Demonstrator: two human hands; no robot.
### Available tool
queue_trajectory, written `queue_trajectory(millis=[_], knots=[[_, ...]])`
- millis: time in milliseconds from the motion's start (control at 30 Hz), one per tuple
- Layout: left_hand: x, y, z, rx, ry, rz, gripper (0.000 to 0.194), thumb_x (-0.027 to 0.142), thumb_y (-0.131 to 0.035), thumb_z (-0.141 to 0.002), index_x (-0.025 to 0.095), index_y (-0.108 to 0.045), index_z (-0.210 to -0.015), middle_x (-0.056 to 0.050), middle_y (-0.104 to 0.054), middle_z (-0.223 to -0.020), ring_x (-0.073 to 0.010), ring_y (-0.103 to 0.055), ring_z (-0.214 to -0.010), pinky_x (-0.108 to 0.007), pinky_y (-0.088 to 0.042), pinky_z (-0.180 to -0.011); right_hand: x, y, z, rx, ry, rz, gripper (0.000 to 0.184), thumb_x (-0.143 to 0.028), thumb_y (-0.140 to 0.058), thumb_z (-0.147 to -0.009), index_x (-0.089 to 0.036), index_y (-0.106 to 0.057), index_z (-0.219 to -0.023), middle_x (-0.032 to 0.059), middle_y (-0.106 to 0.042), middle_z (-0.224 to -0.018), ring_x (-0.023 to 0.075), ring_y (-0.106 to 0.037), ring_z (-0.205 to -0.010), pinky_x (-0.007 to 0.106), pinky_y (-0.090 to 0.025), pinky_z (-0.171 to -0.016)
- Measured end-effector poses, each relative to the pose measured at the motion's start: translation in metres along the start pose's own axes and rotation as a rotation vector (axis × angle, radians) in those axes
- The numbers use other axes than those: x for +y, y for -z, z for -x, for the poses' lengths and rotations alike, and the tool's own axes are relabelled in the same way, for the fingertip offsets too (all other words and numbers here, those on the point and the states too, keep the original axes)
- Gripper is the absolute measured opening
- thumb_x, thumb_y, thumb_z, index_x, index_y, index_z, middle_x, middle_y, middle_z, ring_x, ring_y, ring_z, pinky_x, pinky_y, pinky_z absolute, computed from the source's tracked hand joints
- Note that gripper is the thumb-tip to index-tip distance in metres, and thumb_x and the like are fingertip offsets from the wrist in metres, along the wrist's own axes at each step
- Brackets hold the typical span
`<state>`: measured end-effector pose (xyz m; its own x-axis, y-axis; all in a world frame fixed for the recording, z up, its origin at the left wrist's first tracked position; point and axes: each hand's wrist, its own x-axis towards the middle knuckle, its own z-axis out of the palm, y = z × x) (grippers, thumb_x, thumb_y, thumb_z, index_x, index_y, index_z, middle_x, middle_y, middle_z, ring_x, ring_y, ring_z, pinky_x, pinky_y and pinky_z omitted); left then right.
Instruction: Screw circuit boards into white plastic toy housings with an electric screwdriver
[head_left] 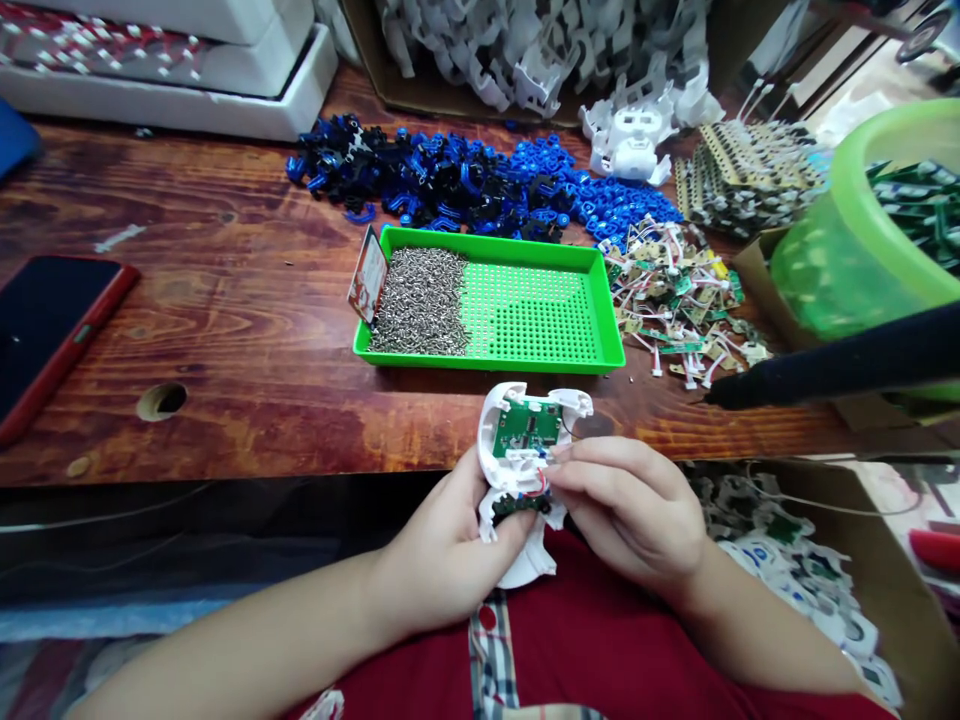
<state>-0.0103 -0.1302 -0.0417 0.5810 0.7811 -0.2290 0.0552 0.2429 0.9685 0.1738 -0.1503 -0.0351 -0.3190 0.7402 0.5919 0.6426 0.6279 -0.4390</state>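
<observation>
Clasping hollow white plastic shell (501,472): left fingers (511,534). Right fingers (596,480) narrowed at thin red wire (541,483), hold unclear. Tugging risks detachment.

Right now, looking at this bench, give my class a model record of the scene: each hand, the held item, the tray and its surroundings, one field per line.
left hand: grips the white casing, thumb over its lower part
right hand: fingertips at the casing's right side; whether they pinch anything is unclear
held item: open casing with a green circuit board inside
tray: green tray, small metal pieces heaped at its left end
behind tray: blue and black parts
right of tray: small wired boards
far left: red-cased phone
</observation>
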Motion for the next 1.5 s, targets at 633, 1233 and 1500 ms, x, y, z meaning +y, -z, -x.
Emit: queue_trajectory(millis=[633,1233,1500], knots=[[-0.007,0.005,0.006,-0.027,-0.264,-0.357,0.046,0.014,-0.050,-0.084,0.019,-0.038,-0.128,-0.008,-0.057,-0.122,-0.0168,-0.058,-0.106,-0.025,-0.043,-0.097,-0.002,0.002,0.001,-0.016,-0.014,-0.097,0.027,-0.004,-0.061,-0.075,-0.016,-0.063,-0.100,0.0057,-0.061,-0.092,0.0129,-0.058,-0.083,0.028,-0.049,-0.074],[-0.013,0.005,0.013,0.031,-0.384,-0.550,0.039,0.007,-0.053,-0.075,0.018,-0.043,-0.112,-0.005,-0.059,-0.095,-0.0180,-0.061,-0.088,-0.029,-0.049,-0.081,-0.011,0.001,-0.002,-0.068,-0.153,-0.269,0.024,0.000,-0.056,-0.076,-0.016,-0.061,-0.093,0.0036,-0.061,-0.087,0.0101,-0.059,-0.082,0.022,-0.050,-0.076],[-0.010,0.003,0.004,-0.012,-0.241,-0.533,0.041,0.011,-0.049,-0.081,0.017,-0.038,-0.120,-0.008,-0.059,-0.101,-0.0205,-0.056,-0.108,-0.033,-0.046,-0.094,0.002,-0.003,-0.001,-0.097,-0.258,-0.359,0.022,-0.004,-0.059,-0.078,-0.020,-0.060,-0.093,0.0011,-0.062,-0.087,0.0095,-0.059,-0.085,0.022,-0.048,-0.081]])
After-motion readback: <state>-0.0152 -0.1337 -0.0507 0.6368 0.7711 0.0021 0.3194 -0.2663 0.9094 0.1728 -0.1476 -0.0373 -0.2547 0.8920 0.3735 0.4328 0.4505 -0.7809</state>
